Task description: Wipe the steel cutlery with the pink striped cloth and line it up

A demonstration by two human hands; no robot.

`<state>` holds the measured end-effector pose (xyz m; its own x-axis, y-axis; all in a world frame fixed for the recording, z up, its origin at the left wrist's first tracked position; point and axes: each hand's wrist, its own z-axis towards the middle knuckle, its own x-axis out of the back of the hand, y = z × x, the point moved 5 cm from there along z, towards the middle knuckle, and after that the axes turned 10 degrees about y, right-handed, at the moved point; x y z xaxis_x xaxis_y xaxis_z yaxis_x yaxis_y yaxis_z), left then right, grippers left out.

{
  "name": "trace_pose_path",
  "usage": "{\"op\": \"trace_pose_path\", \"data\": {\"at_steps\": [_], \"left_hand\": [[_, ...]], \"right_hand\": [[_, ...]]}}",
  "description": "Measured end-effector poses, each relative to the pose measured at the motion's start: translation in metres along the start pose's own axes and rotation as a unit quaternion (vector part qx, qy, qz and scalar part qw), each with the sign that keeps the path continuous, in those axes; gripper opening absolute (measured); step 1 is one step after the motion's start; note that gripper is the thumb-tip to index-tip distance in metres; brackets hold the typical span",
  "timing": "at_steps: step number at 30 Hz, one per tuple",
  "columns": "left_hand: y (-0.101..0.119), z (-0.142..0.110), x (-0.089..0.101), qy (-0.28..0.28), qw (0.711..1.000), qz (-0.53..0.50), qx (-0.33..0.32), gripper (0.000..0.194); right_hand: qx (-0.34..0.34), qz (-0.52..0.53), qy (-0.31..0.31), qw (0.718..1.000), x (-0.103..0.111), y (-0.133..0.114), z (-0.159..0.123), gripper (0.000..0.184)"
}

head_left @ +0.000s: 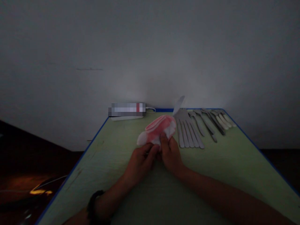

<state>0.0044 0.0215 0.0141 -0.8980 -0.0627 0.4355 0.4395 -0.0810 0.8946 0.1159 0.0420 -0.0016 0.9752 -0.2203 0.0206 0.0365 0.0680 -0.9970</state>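
A pink and white cloth [157, 128] is bunched around a table knife, whose pale blade [179, 105] sticks out past the cloth's upper right side. My right hand [170, 153] is closed on the cloth, thumb pressed on top of it. Close beside it, my left hand [142, 159] is closed in a pinch at the lower end, in line with the blade. The knife's handle is hidden by the fingers and cloth. Just right of the cloth, several table knives [188, 134] lie side by side on the table.
Further right on the green, blue-edged table [112, 156] lie several forks or spoons [207, 123] and some white-handled cutlery [223, 120]. A blurred-out boxlike device [127, 110] with a white cable [151, 109] stands at the back left. Behind the table rises a wall [150, 56].
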Motion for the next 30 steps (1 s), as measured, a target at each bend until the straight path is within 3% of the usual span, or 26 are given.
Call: {"op": "trace_pose_path", "data": {"at_steps": [8, 14, 18, 24, 30], "left_hand": [[-0.009, 0.006, 0.001, 0.005, 0.998, -0.038, 0.040, 0.040], [-0.011, 0.008, -0.003, -0.041, 0.997, -0.020, 0.065, 0.037], [-0.012, 0.010, -0.003, -0.060, 0.992, -0.053, 0.099, 0.034], [-0.011, 0.012, 0.000, -0.029, 0.989, -0.107, 0.096, 0.025], [-0.012, 0.008, -0.005, -0.035, 0.984, -0.151, 0.090, 0.026]], "right_hand": [[0.004, -0.030, -0.017, 0.999, -0.003, 0.008, -0.001, 0.038], [-0.016, 0.024, 0.023, 0.999, 0.002, 0.001, 0.001, 0.034], [-0.013, 0.039, 0.007, 0.999, 0.001, 0.000, 0.002, 0.035], [-0.016, 0.051, -0.004, 0.999, -0.002, 0.009, 0.003, 0.034], [-0.018, 0.031, -0.019, 0.999, -0.002, 0.006, 0.001, 0.033]]}}
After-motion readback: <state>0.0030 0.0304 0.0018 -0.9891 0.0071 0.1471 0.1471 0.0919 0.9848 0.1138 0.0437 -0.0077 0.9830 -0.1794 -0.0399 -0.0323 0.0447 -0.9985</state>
